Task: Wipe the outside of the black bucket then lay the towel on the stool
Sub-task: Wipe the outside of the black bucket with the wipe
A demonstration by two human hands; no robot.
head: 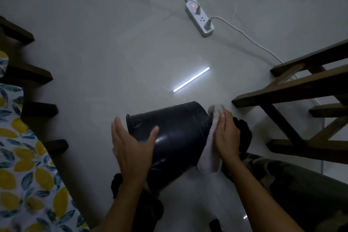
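Note:
The black bucket (177,137) lies tipped on its side low in the middle of the view, its rim toward the left. My left hand (131,147) rests flat on the bucket's near left side by the rim, thumb spread over the wall. A white towel (210,154) is pressed against the bucket's right end. My right hand (227,135) covers the towel and holds it there. A wooden stool (293,88) with dark brown rails stands to the right.
A white power strip (200,19) with plugged cables lies on the pale tiled floor at the top. Dark wooden legs (37,113) and a lemon-print cloth (24,165) fill the left edge. My knees in dark clothing sit under the bucket and at the lower right.

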